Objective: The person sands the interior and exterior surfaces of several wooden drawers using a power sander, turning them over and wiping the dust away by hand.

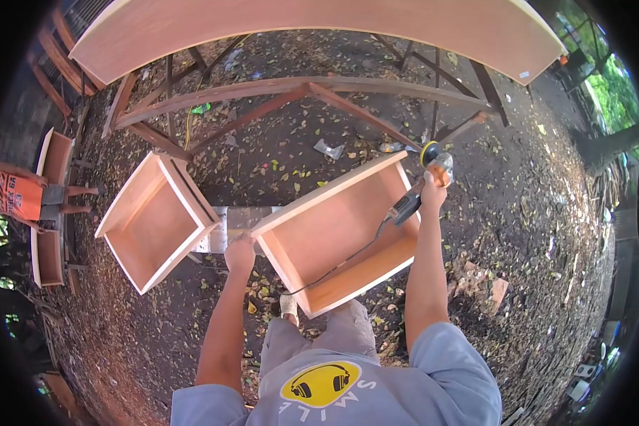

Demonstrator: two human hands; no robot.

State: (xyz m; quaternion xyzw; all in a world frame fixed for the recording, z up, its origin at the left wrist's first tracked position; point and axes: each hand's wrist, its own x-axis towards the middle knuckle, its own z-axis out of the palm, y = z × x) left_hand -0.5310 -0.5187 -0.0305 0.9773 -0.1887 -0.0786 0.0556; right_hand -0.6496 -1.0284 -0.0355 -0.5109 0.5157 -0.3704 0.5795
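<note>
An open wooden drawer box (334, 227) rests tilted in front of me, its inside facing up. My left hand (241, 253) is closed on its left corner. In my right hand (433, 192) is a corded power sander (407, 206), held by its body, with a round yellow-edged pad (429, 153) at the far end. The pad is just beyond the drawer's upper right corner. The sander's black cord runs across the drawer. To the left stands a second wooden drawer box (153, 220).
A large wooden panel (319, 42) lies on a wooden trestle frame (263, 92) ahead. At the far left a person in an orange shirt (18, 195) stands by more drawer boxes (50, 255). Leaves, plastic scraps and a broken flat piece (486, 287) lie on the ground.
</note>
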